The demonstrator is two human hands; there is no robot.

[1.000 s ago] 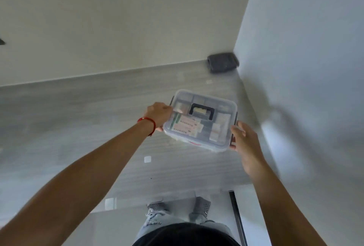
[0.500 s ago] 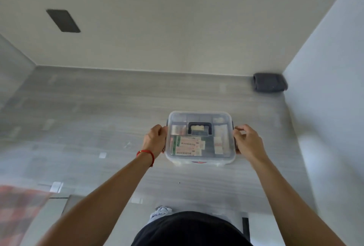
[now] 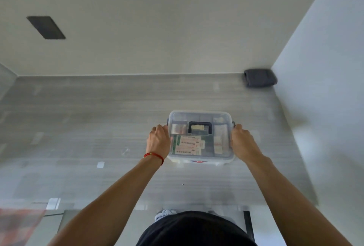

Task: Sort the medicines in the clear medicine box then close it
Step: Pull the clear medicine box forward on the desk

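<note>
I see a clear medicine box [image 3: 201, 137] sitting on a long grey table [image 3: 98, 123]. The box is a bit right of the middle of the table, not far from the white wall on the right side. Its lid is on. A black handle [image 3: 200, 127] lies flat on top of the lid, near the far side.

Through the lid I can see the medicines. There are flat packets with green and pink on them [image 3: 187, 145] in the near left part. A white packet [image 3: 218, 143] is on the right side. Something shiny sits in a small part [image 3: 178, 128] just left of the handle. I cannot read any words on them.

The left hand [image 3: 158, 140] holds the left side of the box. Its fingers curl around the edge by the dark side clip. A red string [image 3: 154, 156] goes around that wrist. The right hand [image 3: 241, 141] holds the right side of the box the same way, fingers bent onto the edge. Both arms reach straight out from the bottom of the view.

A dark grey folded cloth [image 3: 260, 78] lies far back in the right corner of the table, touching the wall. A dark flat patch [image 3: 46, 27] is on the back wall, high on the left. Something red and blurry [image 3: 17, 222] shows at the bottom left corner.
</note>
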